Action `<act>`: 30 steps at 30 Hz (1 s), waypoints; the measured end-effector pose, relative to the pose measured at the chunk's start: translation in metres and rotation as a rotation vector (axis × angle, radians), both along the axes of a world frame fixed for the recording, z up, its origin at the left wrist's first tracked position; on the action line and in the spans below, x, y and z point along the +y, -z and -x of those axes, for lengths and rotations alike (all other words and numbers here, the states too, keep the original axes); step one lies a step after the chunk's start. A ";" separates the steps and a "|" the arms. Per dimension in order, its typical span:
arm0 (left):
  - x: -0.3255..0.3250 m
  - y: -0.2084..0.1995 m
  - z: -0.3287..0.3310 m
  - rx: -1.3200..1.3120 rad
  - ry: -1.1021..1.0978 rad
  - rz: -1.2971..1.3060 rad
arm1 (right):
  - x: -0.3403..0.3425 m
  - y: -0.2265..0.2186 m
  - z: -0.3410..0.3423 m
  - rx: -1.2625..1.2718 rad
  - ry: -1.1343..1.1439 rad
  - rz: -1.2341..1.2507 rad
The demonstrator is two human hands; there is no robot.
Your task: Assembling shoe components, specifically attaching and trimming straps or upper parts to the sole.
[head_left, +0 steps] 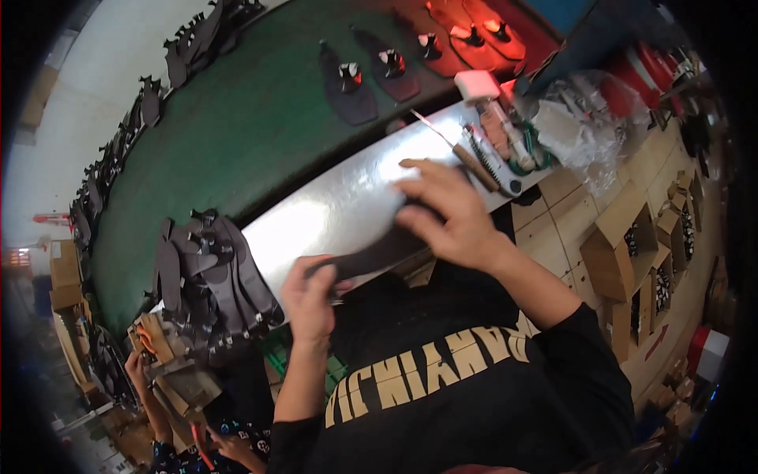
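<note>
A dark sandal sole [375,257] spans the space between my hands, tilted above a shiny metal work plate [324,201]. My left hand [309,299] is closed on its near left end, the thumb on top. At the other end, my right hand [452,212] grips it between thumb and fingers, slightly blurred by motion. Beyond my right hand, an awl with a wooden handle [475,167] lies on the plate. A heap of dark sandal soles [213,272] rests at the plate's left end.
Soles with dark fittings [347,91] lie in a row on the green table [237,126], partly under red light. More soles [197,43] line its far edge. A clear plastic bag [584,126] sits right. Cardboard boxes [624,245] stand lower right. A co-worker's hand [136,370] shows lower left.
</note>
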State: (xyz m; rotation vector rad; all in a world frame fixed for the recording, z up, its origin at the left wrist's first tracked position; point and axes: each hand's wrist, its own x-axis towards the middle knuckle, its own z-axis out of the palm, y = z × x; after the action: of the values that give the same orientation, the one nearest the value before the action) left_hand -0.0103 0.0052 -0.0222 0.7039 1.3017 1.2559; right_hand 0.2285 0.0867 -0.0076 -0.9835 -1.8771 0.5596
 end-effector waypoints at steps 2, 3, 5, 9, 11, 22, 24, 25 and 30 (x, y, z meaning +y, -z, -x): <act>-0.002 0.005 0.029 -0.118 -0.149 -0.008 | 0.023 0.008 -0.021 -0.056 0.192 -0.091; -0.002 0.010 0.034 -0.197 -0.184 0.009 | 0.033 0.020 -0.029 -0.201 0.274 -0.121; -0.003 0.023 0.038 -0.326 -0.243 0.110 | 0.043 0.052 -0.037 -0.342 0.340 -0.154; -0.008 0.040 0.028 -0.654 -0.252 0.290 | 0.052 0.085 -0.043 -0.679 0.390 -0.105; -0.008 0.049 0.026 -0.901 -0.278 0.382 | 0.047 0.085 -0.043 -0.638 0.336 -0.083; 0.008 0.048 -0.009 -1.139 -0.293 0.463 | -0.059 0.045 0.051 0.276 -0.445 0.992; 0.010 0.039 -0.014 -1.089 -0.342 0.548 | -0.062 0.061 0.051 0.265 -0.426 0.903; 0.006 0.044 -0.012 -1.064 -0.284 0.513 | -0.063 0.065 0.051 0.251 -0.404 0.808; 0.004 0.049 -0.011 -0.947 -0.237 0.470 | -0.052 0.058 0.045 0.509 -0.341 1.190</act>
State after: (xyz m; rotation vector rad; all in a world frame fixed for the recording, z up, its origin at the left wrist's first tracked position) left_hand 0.0007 0.0088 -0.0707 -0.3797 0.8175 1.1670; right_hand 0.1836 0.0348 -0.0656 -1.0470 -1.1445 2.0477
